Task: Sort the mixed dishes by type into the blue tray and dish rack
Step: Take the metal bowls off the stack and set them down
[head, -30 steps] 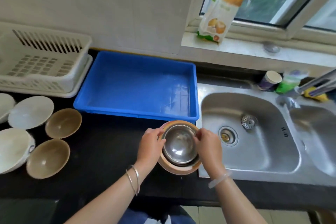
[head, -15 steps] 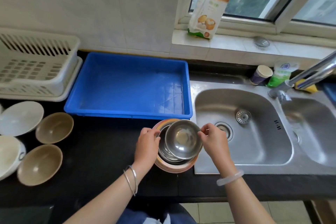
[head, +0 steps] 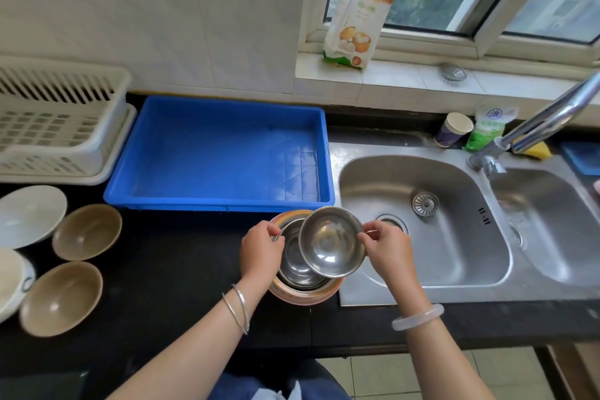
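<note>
A stack of bowls sits on the black counter by the sink: an orange-rimmed bowl (head: pixel 305 295) at the bottom with steel bowls (head: pixel 293 261) nested in it. My right hand (head: pixel 386 248) pinches the rim of the top steel bowl (head: pixel 331 242), lifted and tilted above the stack. My left hand (head: pixel 261 250) grips the left rim of the remaining steel bowls. The blue tray (head: pixel 224 153) lies empty just behind. The white dish rack (head: pixel 58 127) stands at the far left, also empty.
Two tan bowls (head: pixel 87 231) (head: pixel 61 297), a white plate (head: pixel 29 214) and a white bowl (head: pixel 9 282) lie on the counter at left. A double steel sink (head: pixel 422 221) with a tap (head: pixel 548 120) is to the right. A paper cup (head: pixel 454 130) stands behind it.
My right hand has lifted the top steel bowl out of the stack and shifted it up and to the right. My left hand stays on the stack's rim.
</note>
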Action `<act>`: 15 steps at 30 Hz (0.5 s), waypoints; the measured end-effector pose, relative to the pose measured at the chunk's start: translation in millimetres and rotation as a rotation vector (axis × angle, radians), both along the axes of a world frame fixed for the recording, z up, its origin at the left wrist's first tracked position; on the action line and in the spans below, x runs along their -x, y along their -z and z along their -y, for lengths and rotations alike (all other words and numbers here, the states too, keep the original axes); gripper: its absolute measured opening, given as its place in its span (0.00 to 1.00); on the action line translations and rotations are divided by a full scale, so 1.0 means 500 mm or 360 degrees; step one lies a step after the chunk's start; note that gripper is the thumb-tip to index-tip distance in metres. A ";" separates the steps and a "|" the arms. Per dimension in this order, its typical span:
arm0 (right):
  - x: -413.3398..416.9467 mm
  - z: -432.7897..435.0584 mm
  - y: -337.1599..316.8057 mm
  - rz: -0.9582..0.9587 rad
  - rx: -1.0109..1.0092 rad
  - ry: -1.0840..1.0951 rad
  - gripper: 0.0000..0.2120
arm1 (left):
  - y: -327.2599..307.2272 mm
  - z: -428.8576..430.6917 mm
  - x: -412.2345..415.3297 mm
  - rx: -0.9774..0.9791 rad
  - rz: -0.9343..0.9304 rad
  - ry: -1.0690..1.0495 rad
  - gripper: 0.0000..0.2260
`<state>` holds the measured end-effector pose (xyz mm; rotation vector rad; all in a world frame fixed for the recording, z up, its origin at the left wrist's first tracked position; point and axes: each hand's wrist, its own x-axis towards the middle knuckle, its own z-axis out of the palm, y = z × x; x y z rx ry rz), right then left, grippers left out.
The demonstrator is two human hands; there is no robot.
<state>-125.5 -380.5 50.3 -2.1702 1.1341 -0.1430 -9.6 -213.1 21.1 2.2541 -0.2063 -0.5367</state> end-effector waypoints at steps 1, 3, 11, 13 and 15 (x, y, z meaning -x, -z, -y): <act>-0.001 0.000 -0.002 0.0000 -0.0002 -0.0003 0.05 | -0.003 -0.001 0.000 0.0022 -0.0007 -0.0001 0.02; -0.002 0.000 -0.004 0.0009 -0.0017 -0.0008 0.05 | -0.008 -0.002 0.000 0.0035 -0.0003 -0.0004 0.03; -0.012 0.006 -0.026 0.0112 -0.0158 -0.0036 0.03 | -0.026 -0.020 -0.009 0.0093 0.0011 -0.0130 0.04; -0.019 0.007 -0.035 0.0155 -0.0194 -0.0048 0.05 | -0.037 -0.032 -0.017 0.0140 -0.0002 -0.0199 0.04; -0.029 0.003 -0.043 0.0193 -0.0218 -0.0079 0.06 | -0.046 -0.050 -0.026 0.0202 -0.0031 -0.0291 0.05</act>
